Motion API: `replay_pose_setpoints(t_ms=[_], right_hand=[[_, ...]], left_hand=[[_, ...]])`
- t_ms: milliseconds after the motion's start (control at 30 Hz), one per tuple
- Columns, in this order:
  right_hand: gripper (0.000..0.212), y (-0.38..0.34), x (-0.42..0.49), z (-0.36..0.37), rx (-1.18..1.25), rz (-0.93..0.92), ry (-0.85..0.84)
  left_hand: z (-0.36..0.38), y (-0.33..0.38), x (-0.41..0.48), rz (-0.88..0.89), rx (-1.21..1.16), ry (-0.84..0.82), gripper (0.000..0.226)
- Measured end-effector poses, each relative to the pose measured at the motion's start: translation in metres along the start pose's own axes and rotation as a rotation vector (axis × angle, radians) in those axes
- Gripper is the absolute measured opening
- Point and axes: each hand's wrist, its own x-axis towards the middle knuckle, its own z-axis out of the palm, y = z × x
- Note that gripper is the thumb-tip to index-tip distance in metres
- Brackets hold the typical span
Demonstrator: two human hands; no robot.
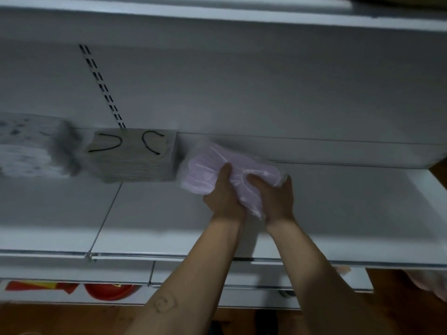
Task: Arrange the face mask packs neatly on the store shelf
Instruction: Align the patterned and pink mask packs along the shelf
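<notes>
Mask pack: pale lilac, crinkly clear wrap, prob. pleated; we grip it w/ left hand & right hand, on white shelf.

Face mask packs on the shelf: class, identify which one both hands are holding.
The pale pink pack, rightmost, gripped by the left hand and right hand; the beige pack and white patterned pack lie untouched further left.

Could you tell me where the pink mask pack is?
Head view: the pink mask pack is on the shelf, gripped by the left hand and right hand, right of the beige mask stack.
</notes>
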Motion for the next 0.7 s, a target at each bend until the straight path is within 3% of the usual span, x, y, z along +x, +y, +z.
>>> replay_pose_setpoints(t_ms=[133, 233, 333, 433, 500, 600, 633, 700], right_hand=[[0.085, 0.003, 0.027, -0.001, -0.015, 0.125, -0.082], [0.081, -0.006, 0.046, -0.003, -0.052, 0.146, -0.150], [0.060, -0.019, 0.057, -0.007, -0.075, 0.198, -0.257], [0.036, -0.027, 0.067, -0.014, -0.138, 0.274, -0.257], [0.050, -0.029, 0.075, -0.014, -0.163, 0.294, -0.253], [0.104, -0.025, 0.088, -0.012, -0.227, 0.234, -0.198], [0.105, -0.026, 0.089, -0.012, -0.255, 0.213, -0.197], [0.084, -0.035, 0.088, -0.012, -0.311, 0.199, -0.208]], left_hand=[[-0.001, 0.005, -0.001, -0.101, 0.038, -0.092, 0.075], [-0.005, 0.022, 0.000, -0.176, 0.166, -0.230, 0.053], [-0.028, 0.047, 0.011, -0.208, 0.336, -0.195, 0.029], [-0.054, 0.071, 0.021, -0.117, 0.382, -0.077, 0.019], [-0.059, 0.077, 0.025, -0.032, 0.402, -0.040, 0.018], [-0.048, 0.071, 0.029, 0.153, 0.638, -0.066, 0.022], [-0.042, 0.066, 0.030, 0.210, 0.682, -0.080, 0.029], [-0.031, 0.060, 0.035, 0.276, 0.693, -0.095, 0.034]])
